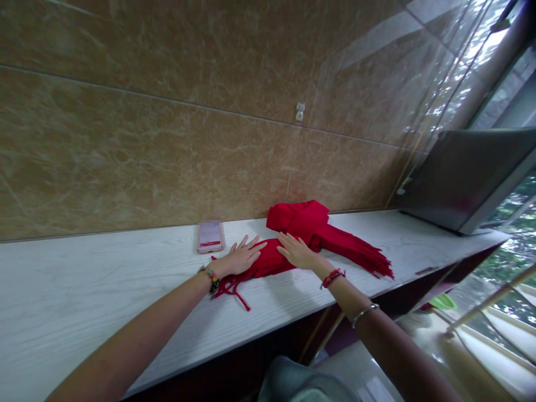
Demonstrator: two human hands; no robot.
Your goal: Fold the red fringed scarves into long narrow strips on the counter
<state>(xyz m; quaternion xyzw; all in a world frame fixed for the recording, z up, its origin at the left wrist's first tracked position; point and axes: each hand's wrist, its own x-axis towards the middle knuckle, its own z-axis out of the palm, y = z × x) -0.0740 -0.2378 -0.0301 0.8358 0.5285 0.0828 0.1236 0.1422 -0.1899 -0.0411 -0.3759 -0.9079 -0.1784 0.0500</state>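
A red fringed scarf (301, 220) lies on the white wood-grain counter, one fringed end reaching left and the other out to the right. My left hand (243, 258) rests flat on the left end, its fingers spread, with loose fringe strands showing below the wrist. Close beside it, my right hand (298, 252) lies palm down on the middle of the scarf, fingers stretched out. Bunched folds of the scarf sit just beyond my right hand, against the wall side. The cloth under both palms is hidden.
Left of the scarf a phone (210, 237) lies screen up on the counter (104, 290). A tiled wall (188, 139) runs along the back, with a small white hook (300, 111). At the right end stands a large grey box-shaped object (473, 178) near a window.
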